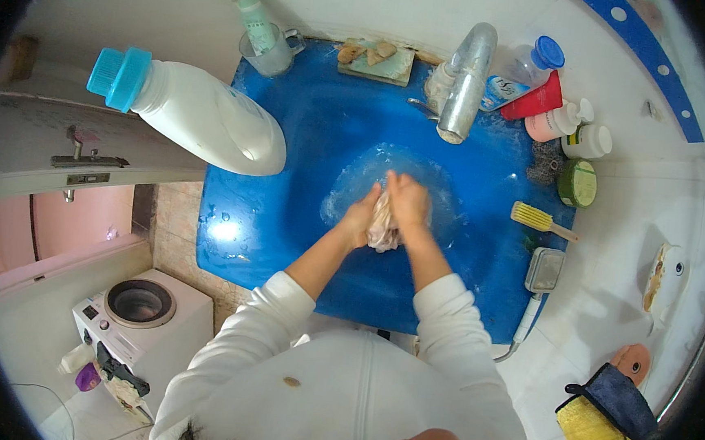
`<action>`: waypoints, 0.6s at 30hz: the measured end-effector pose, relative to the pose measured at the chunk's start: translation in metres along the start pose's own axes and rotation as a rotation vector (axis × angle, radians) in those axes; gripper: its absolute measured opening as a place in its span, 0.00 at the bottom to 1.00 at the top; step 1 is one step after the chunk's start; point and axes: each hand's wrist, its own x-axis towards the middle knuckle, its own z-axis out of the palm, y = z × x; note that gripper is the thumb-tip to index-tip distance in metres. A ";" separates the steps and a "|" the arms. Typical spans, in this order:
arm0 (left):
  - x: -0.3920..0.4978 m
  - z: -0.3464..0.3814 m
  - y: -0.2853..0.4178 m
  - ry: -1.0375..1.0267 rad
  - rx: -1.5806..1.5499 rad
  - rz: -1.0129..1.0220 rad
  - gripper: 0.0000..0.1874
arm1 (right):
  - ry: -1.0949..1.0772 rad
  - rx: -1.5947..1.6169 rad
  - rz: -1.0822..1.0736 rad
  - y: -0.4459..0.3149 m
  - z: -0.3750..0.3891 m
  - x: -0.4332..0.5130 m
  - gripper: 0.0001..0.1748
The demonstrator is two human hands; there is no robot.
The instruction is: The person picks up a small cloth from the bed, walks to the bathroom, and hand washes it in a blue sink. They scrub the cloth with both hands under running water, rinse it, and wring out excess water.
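Observation:
A crumpled pale cloth (384, 225) is bunched between both hands over the basin of a blue washbasin (308, 155). My left hand (360, 215) grips it from the left. On its right side, my right hand (408, 200) is closed around it, slightly higher in the picture. Below the hands, cloudy sudsy water (355, 177) lies in the basin. Above them, a metal faucet (467, 87) reaches over the basin; whether water runs from it cannot be told. The cloth's upper part is hidden by the fingers.
A large white detergent bottle (212, 115) stands on the left rim. Along the back are a clear mug (272, 58) and a soap dish (381, 69). Several bottles, a yellow-bristled brush (533, 217) and a shower head (545, 270) line the right side. A washing machine (155, 316) stands lower left.

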 end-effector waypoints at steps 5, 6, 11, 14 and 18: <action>0.045 -0.044 0.015 0.414 0.921 0.800 0.20 | 0.091 0.418 0.009 0.027 -0.004 0.014 0.17; 0.043 -0.045 0.020 0.469 1.192 0.834 0.20 | -0.013 0.177 -0.122 0.032 -0.001 0.000 0.17; 0.044 -0.031 0.016 0.531 1.538 0.951 0.11 | -0.019 0.125 0.161 0.042 0.022 0.003 0.16; 0.042 -0.021 0.014 0.434 1.143 0.816 0.12 | -0.215 -0.278 -0.214 0.039 0.025 -0.006 0.16; 0.019 0.009 0.028 0.344 0.113 0.305 0.14 | 0.045 0.222 0.114 0.051 0.025 -0.001 0.19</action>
